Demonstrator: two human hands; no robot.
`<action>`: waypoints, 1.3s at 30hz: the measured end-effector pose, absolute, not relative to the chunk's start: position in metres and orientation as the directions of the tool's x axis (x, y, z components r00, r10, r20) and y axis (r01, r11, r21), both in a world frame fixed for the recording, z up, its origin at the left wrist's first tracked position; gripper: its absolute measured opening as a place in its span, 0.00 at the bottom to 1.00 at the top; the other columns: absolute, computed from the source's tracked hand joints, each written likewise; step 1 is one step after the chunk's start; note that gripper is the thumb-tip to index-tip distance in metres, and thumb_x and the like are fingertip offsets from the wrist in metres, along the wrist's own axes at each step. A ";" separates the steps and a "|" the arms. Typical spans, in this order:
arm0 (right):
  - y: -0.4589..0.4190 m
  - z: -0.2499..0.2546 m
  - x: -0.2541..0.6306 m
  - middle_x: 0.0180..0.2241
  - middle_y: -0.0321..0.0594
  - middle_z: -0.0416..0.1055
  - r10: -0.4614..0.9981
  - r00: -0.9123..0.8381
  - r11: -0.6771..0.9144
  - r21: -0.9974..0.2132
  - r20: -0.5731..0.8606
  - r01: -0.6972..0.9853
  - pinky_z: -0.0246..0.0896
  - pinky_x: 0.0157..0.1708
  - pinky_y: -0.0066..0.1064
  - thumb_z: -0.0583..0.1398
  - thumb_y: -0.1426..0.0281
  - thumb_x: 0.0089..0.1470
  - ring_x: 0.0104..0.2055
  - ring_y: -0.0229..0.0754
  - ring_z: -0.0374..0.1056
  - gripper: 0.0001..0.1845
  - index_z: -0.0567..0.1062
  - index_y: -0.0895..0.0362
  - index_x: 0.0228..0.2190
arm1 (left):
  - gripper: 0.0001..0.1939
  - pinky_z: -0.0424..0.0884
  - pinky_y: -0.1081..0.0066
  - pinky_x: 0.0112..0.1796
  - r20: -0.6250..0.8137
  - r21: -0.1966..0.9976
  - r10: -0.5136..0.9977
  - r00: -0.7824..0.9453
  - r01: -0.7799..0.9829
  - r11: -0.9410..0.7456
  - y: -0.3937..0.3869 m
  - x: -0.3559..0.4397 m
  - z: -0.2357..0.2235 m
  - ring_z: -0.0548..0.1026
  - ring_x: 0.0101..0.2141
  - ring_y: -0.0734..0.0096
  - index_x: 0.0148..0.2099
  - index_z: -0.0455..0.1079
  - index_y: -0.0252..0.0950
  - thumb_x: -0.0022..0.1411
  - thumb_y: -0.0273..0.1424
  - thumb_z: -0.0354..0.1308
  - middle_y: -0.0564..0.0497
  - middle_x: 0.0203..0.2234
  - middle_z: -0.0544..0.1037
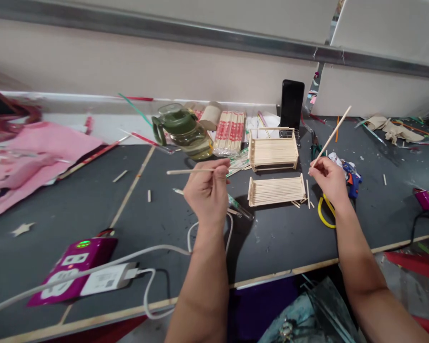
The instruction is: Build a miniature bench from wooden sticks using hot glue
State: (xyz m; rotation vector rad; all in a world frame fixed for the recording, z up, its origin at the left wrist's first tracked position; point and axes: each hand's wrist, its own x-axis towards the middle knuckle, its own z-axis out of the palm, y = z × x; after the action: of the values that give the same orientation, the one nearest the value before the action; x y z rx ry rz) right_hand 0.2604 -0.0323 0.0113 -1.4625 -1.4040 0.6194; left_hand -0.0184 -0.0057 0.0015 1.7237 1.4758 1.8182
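In the head view, the left hand (209,190), raised above the middle of the dark grey counter (139,216), pinches a thin, pale wooden stick (180,172) between thumb and fingers, its free end pointing toward the counter's left end. The right hand (329,183) grasps a second pale wooden stick (336,131) near its lower end, so it slants up toward the back edge.

Between the hands stand two stick-built pieces: a railed, box-like pale wooden frame (273,151), and, nearer the front edge, a low pale wooden tray with raised ends (278,191). Short offcuts lie beside the tray.

Along the back edge are a clear jug with a green lid (180,126), red-and-white wrapped bundles of sticks (229,132) and an upright black phone (292,102). A purple power strip (89,255) sits toward the front-left corner; a blue-and-orange tool (352,183) lies beyond the right wrist.
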 end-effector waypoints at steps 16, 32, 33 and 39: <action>-0.020 0.001 0.253 0.30 0.40 0.77 0.979 0.024 0.126 -0.695 0.203 0.708 0.63 0.35 0.33 0.56 0.68 0.57 0.32 0.45 0.73 0.08 0.75 0.53 0.32 | 0.17 0.73 0.67 0.39 0.450 0.766 0.890 -0.074 0.545 -0.341 0.013 -0.007 -0.023 0.79 0.39 0.63 0.41 0.77 0.38 0.72 0.41 0.51 0.45 0.39 0.83; -0.020 0.005 0.256 0.29 0.41 0.77 0.987 -0.023 0.099 -0.481 0.162 0.871 0.57 0.33 0.33 0.53 0.68 0.63 0.31 0.47 0.73 0.10 0.76 0.53 0.38 | 0.17 0.70 0.67 0.36 0.334 0.649 0.939 0.076 0.704 -0.288 0.012 -0.010 -0.025 0.80 0.35 0.62 0.48 0.77 0.38 0.71 0.38 0.49 0.46 0.37 0.84; -0.020 0.004 0.258 0.29 0.41 0.77 0.988 -0.028 0.099 -0.480 0.152 0.871 0.57 0.33 0.33 0.53 0.68 0.64 0.31 0.47 0.72 0.11 0.76 0.53 0.38 | 0.17 0.69 0.67 0.35 0.327 0.642 0.942 0.079 0.713 -0.283 0.012 -0.010 -0.025 0.80 0.34 0.62 0.49 0.77 0.38 0.71 0.38 0.49 0.47 0.37 0.84; -0.022 0.001 0.262 0.31 0.42 0.79 0.989 -0.038 0.103 -0.469 0.145 0.877 0.57 0.34 0.33 0.53 0.68 0.65 0.34 0.48 0.74 0.11 0.76 0.53 0.38 | 0.17 0.67 0.68 0.34 0.313 0.594 0.942 0.121 0.749 -0.294 0.011 -0.009 -0.026 0.79 0.35 0.62 0.48 0.77 0.39 0.71 0.39 0.50 0.46 0.40 0.84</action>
State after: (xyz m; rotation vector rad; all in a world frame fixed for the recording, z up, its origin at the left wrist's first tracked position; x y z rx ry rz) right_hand 0.2616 -0.0215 0.0014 -1.8191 -1.9611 0.3508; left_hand -0.0092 0.0106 -0.0265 2.1125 1.6567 0.9455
